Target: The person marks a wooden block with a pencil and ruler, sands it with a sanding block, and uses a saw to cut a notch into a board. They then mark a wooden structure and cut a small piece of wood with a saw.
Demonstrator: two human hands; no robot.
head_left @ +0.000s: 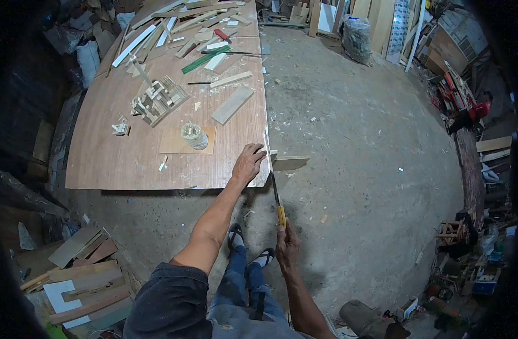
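My left hand [249, 163] is closed at the right edge of the worktable [117, 169], its fingers pressing down on a small light wood strip [273, 152] that pokes past the edge. My right hand [287, 244] grips the yellow handle [281, 217] of a saw. Its narrow dark blade [275, 189] points away from me, seen nearly edge-on, and reaches the table edge near my left fingers. A flat piece of wood [291, 163] shows just beyond the table edge, beside the strip. Whether the blade touches the strip cannot be made out.
On the table are a glass jar [194, 136] on a thin board [167, 140], a small wooden model [160, 101], a plank [233, 105], a green strip [205, 59] and piled offcuts [185, 20]. Boards [89, 288] lie lower left; a stuffed plastic bag [357, 39] stands far right.
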